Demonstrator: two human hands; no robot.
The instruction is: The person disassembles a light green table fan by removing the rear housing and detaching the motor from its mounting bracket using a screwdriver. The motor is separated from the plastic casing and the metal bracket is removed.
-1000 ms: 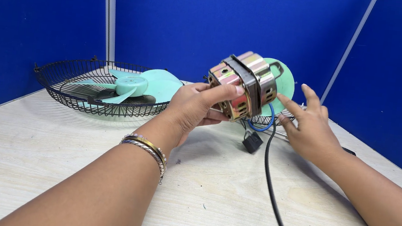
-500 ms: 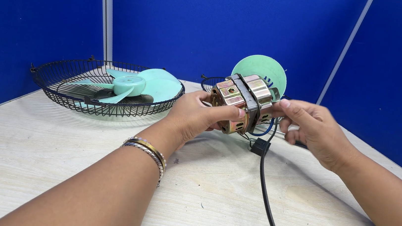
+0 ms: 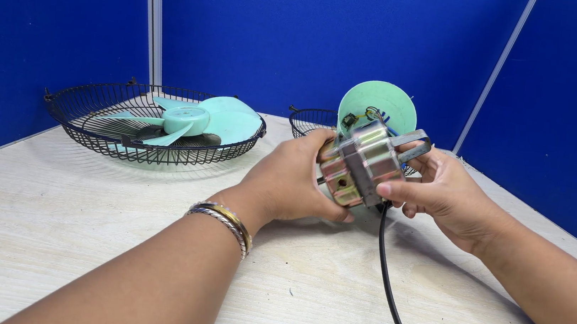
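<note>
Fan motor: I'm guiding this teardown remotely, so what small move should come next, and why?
Probably set the fan motor down on the table. Both the left hand and right hand hold it in the air, with its black cord trailing.

fan blade (image 3: 196, 120) lies in the wire guard (image 3: 78, 125), left of the motor (image 3: 362, 164) above the table (image 3: 81, 233).

motor (image 3: 361, 164): bare shiny metal, glossy brass-toned core, grey steel bracket | cup-shaped housing (image 3: 379, 104): smooth matt mint-green plastic | cable (image 3: 390, 287): black, smooth rubbery sheath | fan blade (image 3: 196, 118): pale green plastic, slight sheen | wire guard (image 3: 91, 135): black coated metal | table (image 3: 45, 229): pale wood-grain, matt | bangles (image 3: 225, 221): polished metal
</note>
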